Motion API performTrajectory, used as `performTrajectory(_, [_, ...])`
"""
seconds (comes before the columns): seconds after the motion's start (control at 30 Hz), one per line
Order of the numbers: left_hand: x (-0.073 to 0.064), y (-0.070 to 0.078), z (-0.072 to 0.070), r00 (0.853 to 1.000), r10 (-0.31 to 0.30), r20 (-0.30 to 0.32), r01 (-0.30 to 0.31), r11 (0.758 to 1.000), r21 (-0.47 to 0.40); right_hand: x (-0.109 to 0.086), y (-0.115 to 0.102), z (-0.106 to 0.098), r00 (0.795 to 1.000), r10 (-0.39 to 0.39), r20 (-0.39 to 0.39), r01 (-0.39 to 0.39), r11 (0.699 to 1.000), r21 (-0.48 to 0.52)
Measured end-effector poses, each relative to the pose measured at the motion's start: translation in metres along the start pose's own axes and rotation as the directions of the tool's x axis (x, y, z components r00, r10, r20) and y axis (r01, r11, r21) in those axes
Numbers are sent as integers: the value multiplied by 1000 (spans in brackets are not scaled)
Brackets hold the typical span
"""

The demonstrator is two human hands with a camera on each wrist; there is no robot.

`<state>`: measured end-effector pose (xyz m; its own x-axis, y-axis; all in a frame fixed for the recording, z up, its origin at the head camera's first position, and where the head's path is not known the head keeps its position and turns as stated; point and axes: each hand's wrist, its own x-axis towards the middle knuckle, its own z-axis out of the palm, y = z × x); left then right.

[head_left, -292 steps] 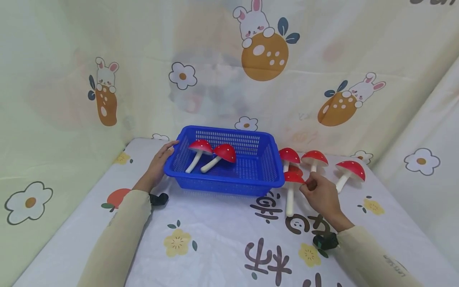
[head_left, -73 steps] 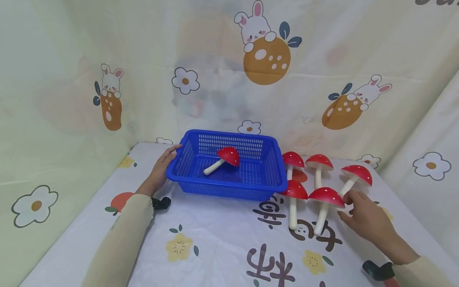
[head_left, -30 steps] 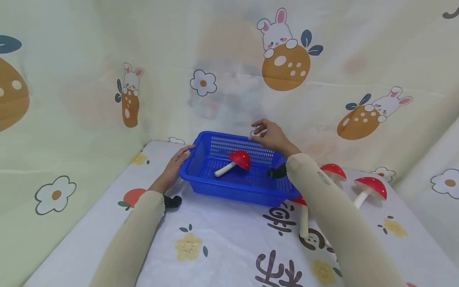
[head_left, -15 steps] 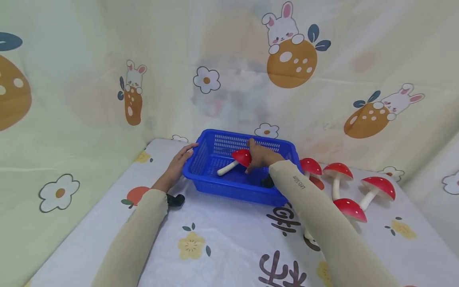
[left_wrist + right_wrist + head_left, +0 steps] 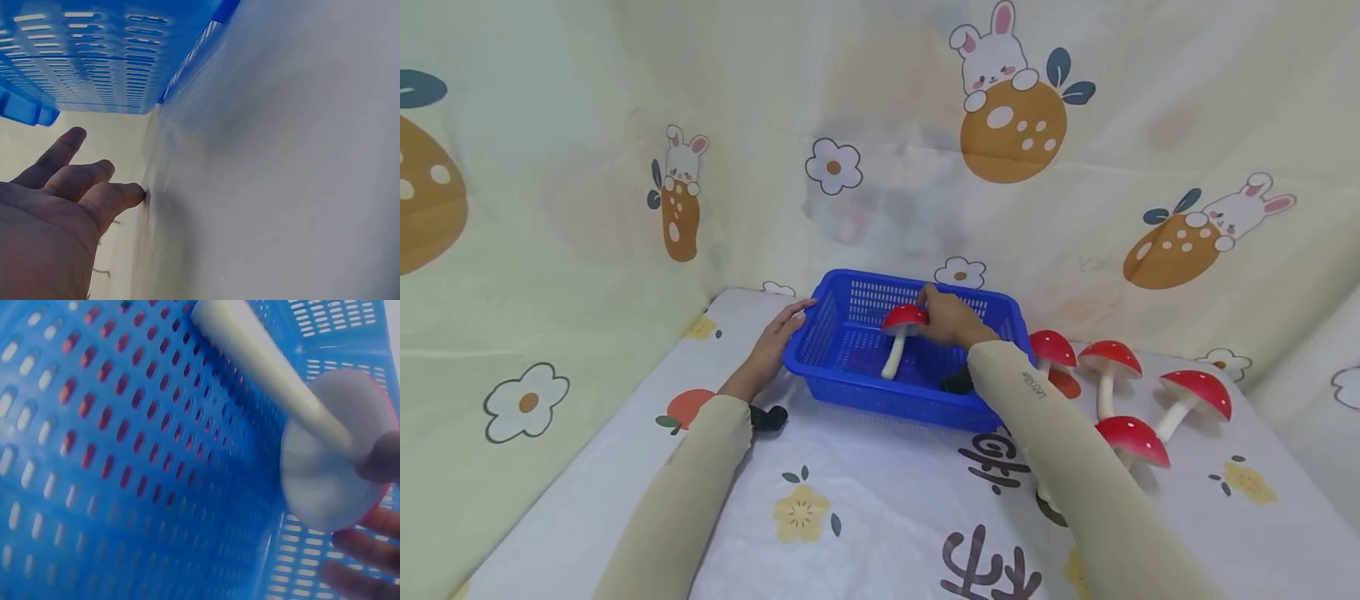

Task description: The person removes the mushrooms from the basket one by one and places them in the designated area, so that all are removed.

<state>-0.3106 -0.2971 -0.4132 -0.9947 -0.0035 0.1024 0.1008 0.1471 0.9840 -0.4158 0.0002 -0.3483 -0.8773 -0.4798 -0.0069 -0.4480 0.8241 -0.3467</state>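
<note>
In the head view a toy mushroom (image 5: 905,317) with a red, white-dotted cap and a pale stem is inside the blue basket (image 5: 865,396). My right hand (image 5: 951,318) pinches the cap at its right side. The right wrist view shows the thumb (image 5: 382,461) against the pale underside of the mushroom (image 5: 325,481), with the other fingers around the cap's edge. My left hand (image 5: 773,346) is at the basket's left end, its fingertips by the rim. Its fingers (image 5: 106,199) look loosely extended in the left wrist view, beside the perforated basket wall (image 5: 94,62).
Several more mushrooms lie on the table right of the basket, among them one near the back (image 5: 1108,358), one farther right (image 5: 1197,392) and one partly behind the right sleeve (image 5: 1133,437). A patterned cloth (image 5: 865,500) covers the table; a printed curtain (image 5: 880,192) hangs behind.
Two mushrooms lay in the basket at first; one is there now, and more stand outside. My right hand came left from the table mushrooms, took the cap and swung the stem toward me.
</note>
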Motion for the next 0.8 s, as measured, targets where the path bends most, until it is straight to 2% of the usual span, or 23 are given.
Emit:
performTrajectory(0.13, [-1,1,-2,1000,0,-13,0,1000,8,1,-2,-2,996,-48,-76,47,999,-14])
performTrajectory(0.37, [0,3,-1,1000,6,3,-6,1000,-6,-5,-6,-10,978,-116,-172,107,992,-61])
performTrajectory(0.53, [0,1,1,1000,2,-8,-2,1000,-8,-9,-6,-12,971,-110,-213,103,994,-43])
performTrajectory(0.6, [1,1,3,1000,-2,-7,2,1000,2,-14,-4,-16,961,-112,-254,110,994,-23])
performTrajectory(0.67, [1,-1,3,1000,-9,-6,9,1000,7,-22,-4,-22,939,-116,-323,125,992,9])
performTrajectory(0.7, [1,-1,3,1000,-11,-3,11,1000,4,-27,-3,-27,920,-123,-373,142,990,22])
performTrajectory(0.73, [2,-1,2,1000,-11,2,11,1000,11,-32,-2,-33,896,-130,-425,159,987,32])
performTrajectory(0.8, [1,0,0,1000,-11,2,11,1000,13,-44,1,-46,831,-140,-539,196,979,49])
